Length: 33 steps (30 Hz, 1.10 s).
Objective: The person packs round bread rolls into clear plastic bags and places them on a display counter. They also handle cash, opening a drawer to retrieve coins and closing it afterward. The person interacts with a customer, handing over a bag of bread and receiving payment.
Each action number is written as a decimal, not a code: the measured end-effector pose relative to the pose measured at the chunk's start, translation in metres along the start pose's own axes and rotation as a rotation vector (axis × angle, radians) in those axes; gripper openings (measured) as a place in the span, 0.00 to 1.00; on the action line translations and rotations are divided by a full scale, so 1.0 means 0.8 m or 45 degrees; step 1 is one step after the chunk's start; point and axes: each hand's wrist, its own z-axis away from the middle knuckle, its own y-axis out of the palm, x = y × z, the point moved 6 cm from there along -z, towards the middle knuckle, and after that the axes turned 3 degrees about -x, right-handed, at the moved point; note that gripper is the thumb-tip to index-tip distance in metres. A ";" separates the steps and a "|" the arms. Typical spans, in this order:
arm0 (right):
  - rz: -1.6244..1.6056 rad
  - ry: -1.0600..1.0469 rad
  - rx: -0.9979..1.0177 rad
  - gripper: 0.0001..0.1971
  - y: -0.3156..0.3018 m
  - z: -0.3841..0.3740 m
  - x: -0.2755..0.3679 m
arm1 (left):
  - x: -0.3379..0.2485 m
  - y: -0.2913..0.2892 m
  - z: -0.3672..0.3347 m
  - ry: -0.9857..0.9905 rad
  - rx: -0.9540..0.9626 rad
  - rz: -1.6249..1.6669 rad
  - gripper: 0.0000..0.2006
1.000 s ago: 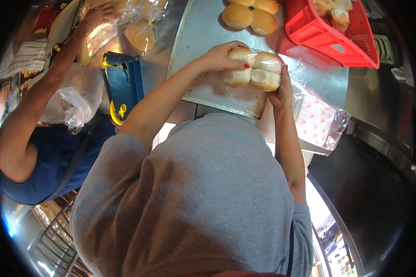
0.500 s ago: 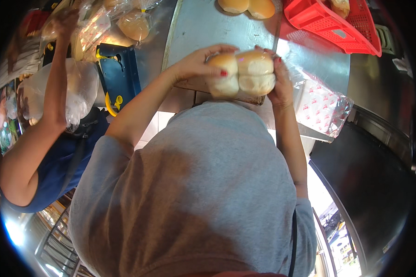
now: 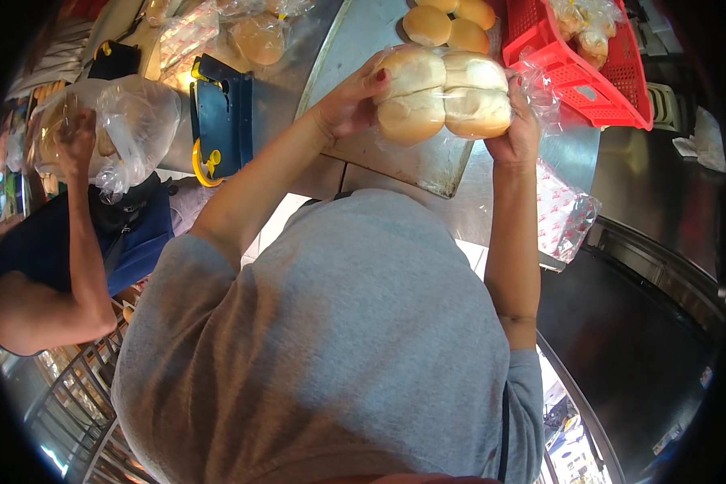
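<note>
Several joined bread buns (image 3: 444, 95) with pale sides and browned tops sit inside a clear plastic bag, held up over the near end of the metal tray (image 3: 427, 169). My left hand (image 3: 353, 103) is closed around the left side of the bagged buns, its thumb on top. On the opposite side my right hand (image 3: 518, 133) grips them, and loose clear plastic (image 3: 544, 105) sticks out beside it. Other golden buns (image 3: 429, 24) lie uncovered on the tray beyond my hands.
A red plastic crate (image 3: 597, 97) with bagged bread stands at the far right. Printed clear bags (image 3: 569, 210) lie by the table's right edge. A blue bag-sealing device with yellow parts (image 3: 226, 113) is at left. Beside it a co-worker's hand (image 3: 77, 141) touches a large plastic bag (image 3: 149, 113).
The buns have come up closer and turned in my hands, and the plastic bag now surrounds them. More loose buns show on the tray. The co-worker's hand has come down to the large bag.
</note>
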 end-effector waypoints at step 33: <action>-0.107 -0.123 -0.299 0.13 -0.093 -0.001 -0.084 | 0.016 -0.037 -0.018 0.567 -0.207 -1.408 0.45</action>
